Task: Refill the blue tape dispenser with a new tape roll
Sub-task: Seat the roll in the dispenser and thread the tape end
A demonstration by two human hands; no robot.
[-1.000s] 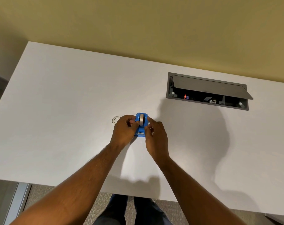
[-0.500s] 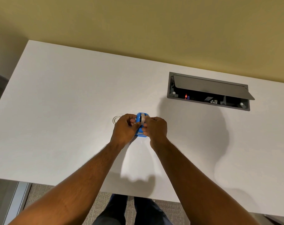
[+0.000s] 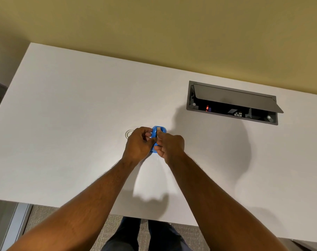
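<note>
Blue plastic tape dispenser point(image 3: 156, 132) upright on white desk point(image 3: 72, 124), pale tape roll point(image 3: 158, 128) showing in the top, left hand point(image 3: 138, 144) and right hand point(image 3: 169, 146) both pinching it

Blue tape dispenser point(image 3: 156, 133), small rounded plastic body, mid-table, mostly hidden between both hands; upright, narrow edge up. Pale tape roll point(image 3: 158, 128) seated in its top slot. Clear empty tape ring point(image 3: 129, 133) flat on table just left.

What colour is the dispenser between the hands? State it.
Bright blue: the tape dispenser, seen in the head view, gripped by the left hand and right hand.
</note>
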